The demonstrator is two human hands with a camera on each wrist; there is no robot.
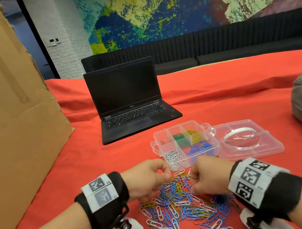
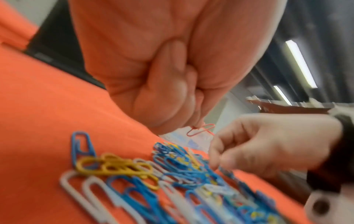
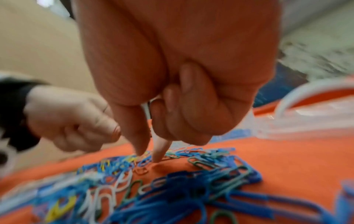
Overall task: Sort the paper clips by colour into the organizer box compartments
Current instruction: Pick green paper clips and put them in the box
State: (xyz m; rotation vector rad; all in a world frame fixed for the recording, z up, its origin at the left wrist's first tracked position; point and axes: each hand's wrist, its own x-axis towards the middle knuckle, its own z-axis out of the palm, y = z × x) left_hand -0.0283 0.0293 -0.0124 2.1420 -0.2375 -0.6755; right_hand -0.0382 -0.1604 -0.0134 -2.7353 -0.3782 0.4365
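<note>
**While both hands work the pile: one red clip up, one more to pinch**

While picking, take single clips only, lift clear of tangles, drop by colour; left hand [image 2: 145, 84] pinches a red clip [image 2: 200, 130] above the loose clips [image 1: 183, 201] at the near edge of the red cloth [image 1: 224, 101]; right hand [image 3: 172, 91], thumb and forefinger extended onto the pile, grips nothing visible; organizer box [image 1: 186, 146] just beyond both hands, red compartment at its far-left corner.

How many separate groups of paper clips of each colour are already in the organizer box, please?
In the organizer box:
red paper clips: 1
green paper clips: 1
yellow paper clips: 1
white paper clips: 1
blue paper clips: 1
Total: 5 groups
</note>
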